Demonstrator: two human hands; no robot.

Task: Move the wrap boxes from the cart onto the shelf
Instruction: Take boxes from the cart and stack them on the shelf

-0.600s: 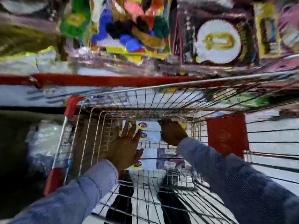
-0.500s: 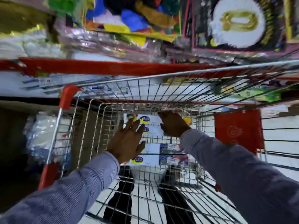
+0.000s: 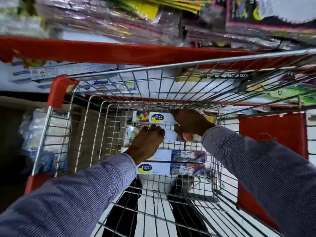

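Observation:
Several white wrap boxes with blue-and-yellow logos and fruit pictures lie side by side on the floor of the wire cart (image 3: 171, 65). My right hand (image 3: 191, 123) is closed over the right part of the farthest wrap box (image 3: 153, 117), thumb under its near edge. My left hand (image 3: 147, 144) rests palm down with fingers curled at the seam between that box and the second box (image 3: 169, 135). Two more boxes (image 3: 162, 168) lie nearer to me. The red-edged shelf (image 3: 119, 53) runs across just beyond the cart, with similar long boxes (image 3: 71, 71) on the white level below it.
Colourful plastic packets (image 3: 102, 17) crowd the upper shelf. Clear-wrapped goods (image 3: 34, 134) sit low at the left outside the cart. A red panel (image 3: 271, 134) stands at the right. Dark shoes (image 3: 124, 207) show through the cart floor.
Both hands have gone deeper into the cart. The left hand's spread fingers have curled down onto the boxes. The right hand stays closed on the far box. The view has tilted downward.

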